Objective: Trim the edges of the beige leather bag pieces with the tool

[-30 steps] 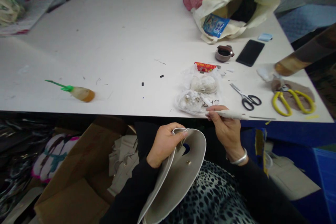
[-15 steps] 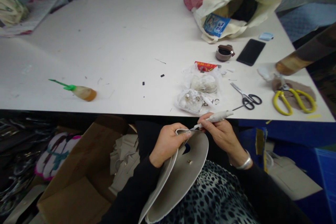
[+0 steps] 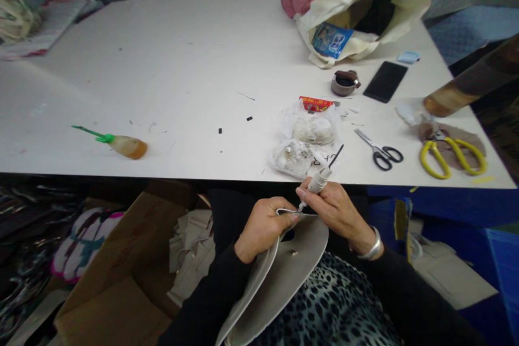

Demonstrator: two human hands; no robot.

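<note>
A beige leather-like bag [image 3: 279, 273] with a cut-out hole and a small metal fitting [image 3: 292, 252] rests upright on my lap. My left hand [image 3: 263, 227] is closed on its upper edge, thumb on top. In my right hand [image 3: 334, 208] is a hand tool [image 3: 320, 180] with a white-wrapped handle. A dark thin shaft pokes out of the handle's upper end. The tool's lower tip meets the bag's edge right beside my left thumb; exactly how it touches is too small to tell.
On the white table [image 3: 174, 75] lie plastic bags of white bits [image 3: 295, 155], scissors [image 3: 379, 150], yellow-handled pliers [image 3: 452, 154], a phone [image 3: 385, 81], a green-capped bottle [image 3: 127, 146] and a cloth bag [image 3: 405, 27]. Below stands a cardboard box [image 3: 109, 259] with beige pieces [image 3: 190, 254].
The tool has swung from a slanting, nearly level pose to a steeper one, its shaft now pointing up. My right hand has moved slightly left. The bag's upper edge sits a little lower.
</note>
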